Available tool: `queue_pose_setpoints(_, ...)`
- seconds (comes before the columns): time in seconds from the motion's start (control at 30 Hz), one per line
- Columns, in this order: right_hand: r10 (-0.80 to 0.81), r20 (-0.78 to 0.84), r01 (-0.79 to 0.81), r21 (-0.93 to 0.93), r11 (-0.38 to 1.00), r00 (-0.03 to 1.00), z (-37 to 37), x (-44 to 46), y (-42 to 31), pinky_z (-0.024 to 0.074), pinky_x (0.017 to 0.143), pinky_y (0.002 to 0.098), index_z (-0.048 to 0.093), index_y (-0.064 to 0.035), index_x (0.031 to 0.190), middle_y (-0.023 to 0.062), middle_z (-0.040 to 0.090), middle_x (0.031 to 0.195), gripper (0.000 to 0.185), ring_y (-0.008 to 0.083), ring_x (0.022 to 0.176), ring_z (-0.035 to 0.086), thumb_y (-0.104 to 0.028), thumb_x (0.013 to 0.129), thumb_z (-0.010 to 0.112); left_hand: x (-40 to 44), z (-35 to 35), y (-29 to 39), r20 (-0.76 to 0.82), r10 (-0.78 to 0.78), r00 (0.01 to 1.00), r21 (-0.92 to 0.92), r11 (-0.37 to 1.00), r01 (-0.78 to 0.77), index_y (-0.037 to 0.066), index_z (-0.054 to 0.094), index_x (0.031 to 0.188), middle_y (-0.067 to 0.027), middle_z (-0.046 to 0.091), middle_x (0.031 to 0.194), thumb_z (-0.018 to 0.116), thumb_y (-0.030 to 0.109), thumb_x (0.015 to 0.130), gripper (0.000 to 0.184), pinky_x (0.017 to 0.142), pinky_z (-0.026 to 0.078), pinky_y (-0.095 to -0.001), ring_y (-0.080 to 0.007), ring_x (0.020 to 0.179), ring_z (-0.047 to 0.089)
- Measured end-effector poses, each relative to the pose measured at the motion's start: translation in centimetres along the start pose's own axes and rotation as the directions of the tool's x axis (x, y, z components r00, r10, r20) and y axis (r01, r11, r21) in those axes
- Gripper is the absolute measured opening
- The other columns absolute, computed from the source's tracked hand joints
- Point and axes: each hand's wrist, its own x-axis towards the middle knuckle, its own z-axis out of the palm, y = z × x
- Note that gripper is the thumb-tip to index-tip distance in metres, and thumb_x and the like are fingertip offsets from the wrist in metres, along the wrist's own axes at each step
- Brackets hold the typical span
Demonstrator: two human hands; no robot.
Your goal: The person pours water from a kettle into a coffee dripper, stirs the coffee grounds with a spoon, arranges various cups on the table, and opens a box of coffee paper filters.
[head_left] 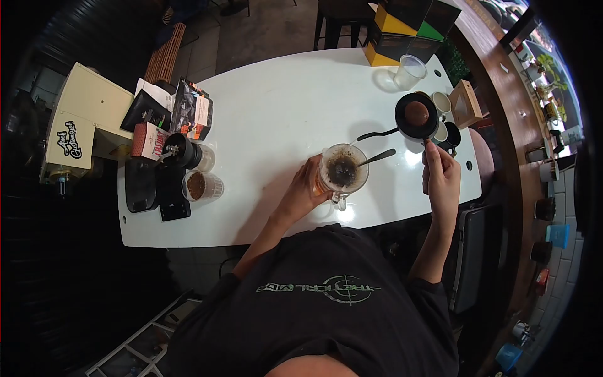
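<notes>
A clear glass mug (343, 169) stands on the white table in front of me, with dark coffee grounds and pale froth at its top. My left hand (306, 187) is wrapped around the mug's left side, fingers curved against the glass. A spoon (379, 156) leans out of the mug toward the right. My right hand (442, 168) is closed on the handle of a black gooseneck kettle (417, 115) with a brown middle on top. The kettle's thin spout points left, its tip close to the mug's rim. I cannot make out any water stream.
Right of the kettle are several cups (441, 102) and a brown box (467, 103). Beyond stands a clear plastic cup (411, 71) near colourful boxes (411, 31). On the left are a ribbed glass of brown grounds (202, 186), a hand grinder (181, 151) and a coffee bag (192, 108).
</notes>
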Motion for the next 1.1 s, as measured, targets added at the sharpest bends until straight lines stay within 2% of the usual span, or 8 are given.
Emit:
queue_pose_setpoints(0.7,0.056,-0.048,-0.057,-0.02,0.998,0.997,-1.2,-0.1,1.4,0.0204,0.042,0.0223,0.054,-0.0041,0.072,-0.0083,0.036,0.054,0.042,-0.0006,0.045,0.031,-0.032,0.104,0.056,0.1,0.0,0.2,-0.008,-0.001,1.0,-0.006,1.0,0.001,0.005,0.029,0.147,-0.0199,0.045,0.143,0.085,0.016,0.074,0.092,0.11,0.043,-0.0479,-0.0412,0.133,0.047)
queue_pose_setpoints(1.1,0.08,-0.02,-0.08,0.026,0.996,0.997,-2.0,-1.4,1.3,0.0196,0.039,0.0211,0.056,-0.0039,0.074,-0.0084,0.038,0.053,0.04,-0.0008,0.042,0.029,-0.03,0.104,0.055,0.1,-0.2,1.0,-0.026,-0.006,1.0,-0.015,1.0,0.006,0.006,0.032,0.145,-0.0185,0.049,0.138,0.084,0.013,0.074,0.088,0.109,0.043,-0.0473,-0.0395,0.13,0.049)
